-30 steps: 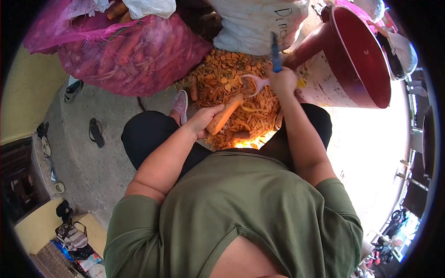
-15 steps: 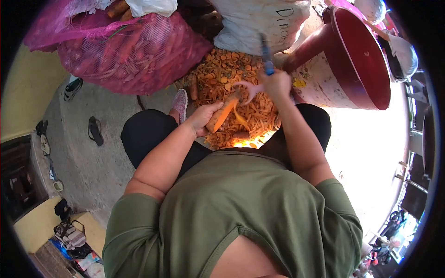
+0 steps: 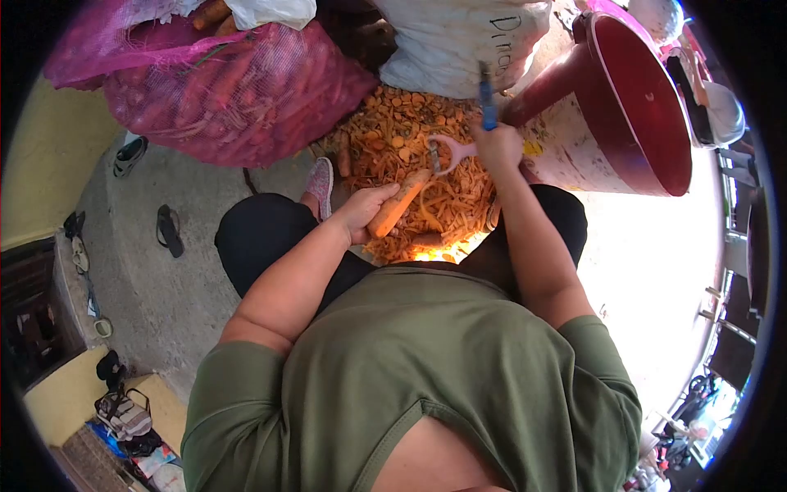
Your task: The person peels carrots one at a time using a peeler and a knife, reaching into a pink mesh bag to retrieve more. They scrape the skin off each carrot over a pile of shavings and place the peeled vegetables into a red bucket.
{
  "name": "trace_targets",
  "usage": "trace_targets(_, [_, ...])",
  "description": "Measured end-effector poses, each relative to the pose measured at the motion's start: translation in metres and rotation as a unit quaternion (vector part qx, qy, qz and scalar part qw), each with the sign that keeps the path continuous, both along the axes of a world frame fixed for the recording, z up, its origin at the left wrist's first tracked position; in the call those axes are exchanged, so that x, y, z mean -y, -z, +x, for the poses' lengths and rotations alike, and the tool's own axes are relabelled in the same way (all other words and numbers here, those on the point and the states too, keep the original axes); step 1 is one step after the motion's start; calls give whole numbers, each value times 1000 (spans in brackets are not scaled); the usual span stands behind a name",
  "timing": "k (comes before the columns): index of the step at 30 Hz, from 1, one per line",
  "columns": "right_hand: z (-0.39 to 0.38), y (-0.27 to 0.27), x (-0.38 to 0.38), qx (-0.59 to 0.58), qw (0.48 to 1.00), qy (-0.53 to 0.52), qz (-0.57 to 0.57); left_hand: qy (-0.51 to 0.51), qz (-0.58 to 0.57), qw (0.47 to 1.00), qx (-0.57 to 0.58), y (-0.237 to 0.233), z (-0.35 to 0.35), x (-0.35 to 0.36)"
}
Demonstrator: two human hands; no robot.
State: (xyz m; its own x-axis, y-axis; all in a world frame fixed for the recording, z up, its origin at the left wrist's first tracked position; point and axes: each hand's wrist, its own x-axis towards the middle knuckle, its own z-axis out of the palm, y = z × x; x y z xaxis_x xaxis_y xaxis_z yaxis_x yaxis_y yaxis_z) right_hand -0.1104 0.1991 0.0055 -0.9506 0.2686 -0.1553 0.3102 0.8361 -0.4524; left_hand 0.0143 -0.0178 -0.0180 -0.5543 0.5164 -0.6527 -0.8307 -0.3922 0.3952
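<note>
In my left hand [image 3: 361,211], fingers closed, is a partly peeled carrot [image 3: 397,208], its bright orange side facing up and its far end still brownish. My right hand [image 3: 498,150] is wrapped round a pink Y-shaped peeler [image 3: 452,151]; the blade end sits just beyond the carrot's tip, apart from it. A knife [image 3: 488,105] with a blue handle also sticks up out of the same hand, its blade pointing away from me. Beneath both hands lies a heap of orange peelings [image 3: 447,197] with cut carrot rounds [image 3: 399,140] among them.
A pink mesh sack [image 3: 238,94] full of carrots stands at the far left. Beyond the heap is a white sack [image 3: 459,49] with black lettering. A red bucket [image 3: 574,135] lies tilted at the right. One sandal [image 3: 169,231] rests on the concrete floor [image 3: 156,287].
My right hand has moved slightly right and forward with the peeler and knife, away from the carrot. A strip hanging by the carrot is no longer distinct. The carrot has turned a little.
</note>
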Motion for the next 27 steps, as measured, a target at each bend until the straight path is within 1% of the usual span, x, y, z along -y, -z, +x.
trace_targets(1, [-4,-3,-12,9,998,5,-54,-1,13,1000,11,-2,1,0])
trace_targets(3, [6,-4,2,10,998,7,-54,-10,-37,999,13,-11,0,-1])
trace_targets(4, [20,-19,18,25,996,-54,-73,-18,-61,998,14,-13,-2,-2])
trace_targets(5, [38,-31,33,42,988,-116,-92,-7,-52,998,17,-7,-3,1])
trace_targets(7, [70,-25,54,-21,970,-220,-98,17,-35,999,25,8,-5,12])
trace_targets(10, [57,-12,48,-7,982,-132,-131,-22,-46,998,-38,3,1,-4])
trace_targets(11, [40,-10,35,-21,987,-124,-95,-17,-21,999,-22,8,1,-2])
trace_targets(12, [19,0,21,-6,997,-47,-57,-13,4,1000,-7,17,1,2])
trace_targets(13, [8,-5,7,-49,998,-21,-30,-9,30,999,8,18,1,3])
trace_targets(15, [8,-17,1,-25,990,11,-137,-18,-15,1000,18,8,1,3])
trace_targets(16, [16,-20,7,-32,990,-34,-132,-23,-36,999,22,2,0,2])
trace_targets(18, [42,-23,35,-42,983,-128,-122,-18,-37,999,-8,3,-1,1])
trace_targets(19, [57,-32,45,1,977,-171,-128,-16,-39,999,-21,3,0,1])
trace_targets(21, [62,-21,48,-16,973,-193,-128,-7,-37,999,-25,3,0,-1])
trace_targets(23, [31,2,29,39,988,-97,-111,8,-23,999,-23,4,0,-1])
trace_targets(24, [23,-10,21,28,992,-44,-116,14,-12,1000,-21,9,-1,2])
trace_targets(25, [11,-5,10,3,997,-31,-69,20,0,1000,-18,9,-1,4])
trace_targets(27, [1,-6,-6,-2,997,3,-83,22,-25,999,-14,2,0,5])
